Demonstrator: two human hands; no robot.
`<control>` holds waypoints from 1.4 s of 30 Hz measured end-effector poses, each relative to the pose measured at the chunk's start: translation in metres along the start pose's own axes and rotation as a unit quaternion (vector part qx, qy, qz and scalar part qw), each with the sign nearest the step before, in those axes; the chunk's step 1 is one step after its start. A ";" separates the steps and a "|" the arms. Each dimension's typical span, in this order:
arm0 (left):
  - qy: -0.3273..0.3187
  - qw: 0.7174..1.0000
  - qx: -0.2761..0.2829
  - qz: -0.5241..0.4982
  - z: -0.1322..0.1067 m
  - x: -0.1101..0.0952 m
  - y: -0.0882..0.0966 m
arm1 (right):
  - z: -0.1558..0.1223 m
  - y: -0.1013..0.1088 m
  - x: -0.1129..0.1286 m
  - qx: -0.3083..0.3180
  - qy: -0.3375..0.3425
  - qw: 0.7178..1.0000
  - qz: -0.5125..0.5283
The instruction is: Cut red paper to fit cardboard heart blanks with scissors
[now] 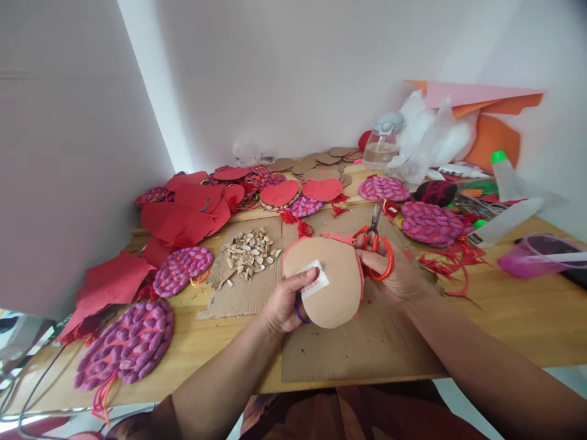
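My left hand [291, 299] grips a rounded brown cardboard piece [337, 269] by its left side, thumb on top over a white label [321, 278]. Red paper shows along the cardboard's rim, behind it. A pair of orange-handled scissors [378, 253] is in my right hand [394, 269], blades pointing up and away from me. Fingers of that hand also touch the cardboard's right edge. A blue loop shows below my left hand. Underneath lies a corrugated cardboard sheet [316, 360]. Pistachio-like shells [250, 253] are heaped to the left.
Pink-purple shell-covered discs [128, 342] lie left and right. Red paper pieces [183, 208] and brown cardboard discs [325, 159] fill the back. At the right stand a water jug [383, 143], plastic bags [426, 134], a green-capped bottle [504, 174] and a pink cup [532, 253]. Red scraps [454, 266] lie nearby.
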State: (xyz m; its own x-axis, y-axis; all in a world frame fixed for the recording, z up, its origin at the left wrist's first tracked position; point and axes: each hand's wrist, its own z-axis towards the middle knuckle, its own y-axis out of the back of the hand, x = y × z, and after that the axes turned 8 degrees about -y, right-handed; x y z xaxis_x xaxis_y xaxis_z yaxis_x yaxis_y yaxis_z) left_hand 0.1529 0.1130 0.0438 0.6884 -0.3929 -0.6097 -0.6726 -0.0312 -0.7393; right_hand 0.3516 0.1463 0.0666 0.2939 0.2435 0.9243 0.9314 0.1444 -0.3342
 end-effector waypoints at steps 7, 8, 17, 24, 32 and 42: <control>-0.007 0.999 -0.010 0.030 -0.001 0.001 0.002 | 0.002 0.001 -0.007 0.041 -0.015 0.998 0.041; -0.015 0.999 -0.011 0.027 -0.001 0.001 0.001 | 0.002 0.000 -0.007 0.045 -0.017 0.998 0.049; -0.044 0.999 -0.002 0.019 -0.005 0.004 -0.003 | -0.002 -0.016 -0.015 0.100 -0.059 0.986 0.123; -0.035 0.998 0.026 0.040 -0.008 0.005 0.000 | -0.011 -0.029 -0.013 0.170 -0.114 0.970 0.130; -0.028 0.996 0.037 0.072 -0.009 0.003 0.008 | -0.018 -0.029 -0.007 0.218 -0.157 0.957 0.108; -0.071 0.986 0.048 0.146 -0.015 0.006 0.003 | -0.017 -0.023 -0.021 0.236 -0.219 0.941 0.110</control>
State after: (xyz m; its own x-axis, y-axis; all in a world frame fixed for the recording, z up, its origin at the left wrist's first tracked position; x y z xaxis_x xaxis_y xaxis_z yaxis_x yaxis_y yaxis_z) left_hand 0.1513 0.0967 0.0424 0.5049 -0.2392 -0.8294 -0.8237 0.1537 -0.5457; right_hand 0.3272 0.1218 0.0581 0.2561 0.6734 0.6935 0.6295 0.4282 -0.6483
